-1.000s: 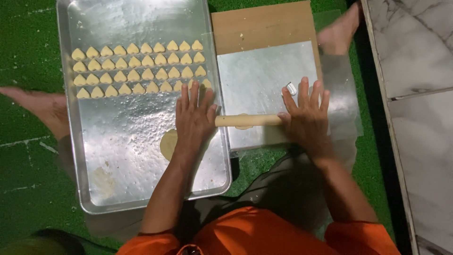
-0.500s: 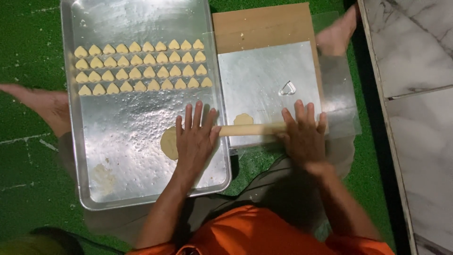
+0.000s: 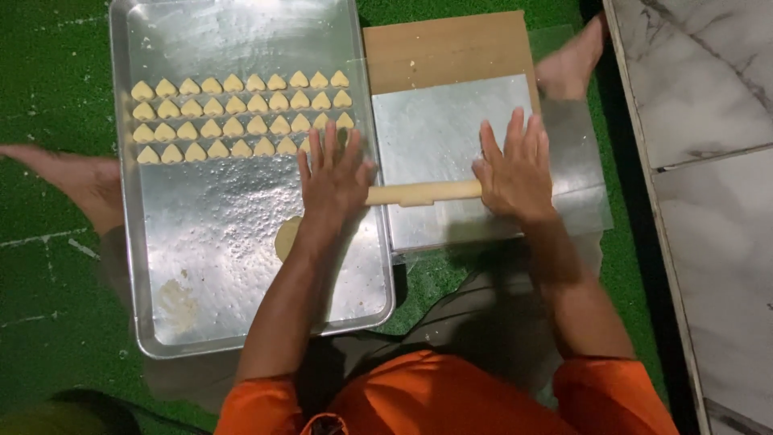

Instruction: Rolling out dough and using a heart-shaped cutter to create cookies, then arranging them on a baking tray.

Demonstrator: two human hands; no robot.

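Both hands (image 3: 334, 179) (image 3: 515, 171) pushed one rolling pin (image 3: 423, 192) forward; four cookie rows (image 3: 241, 117).

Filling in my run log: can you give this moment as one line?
left hand flat on rolling pin | right hand flat on it | over foil-covered board

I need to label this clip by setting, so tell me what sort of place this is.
Probably a home floor set up for baking: green turf-like matting, a metal tray of small heart-shaped dough pieces, and both hands pressing a rolling pin on a foil-covered board.
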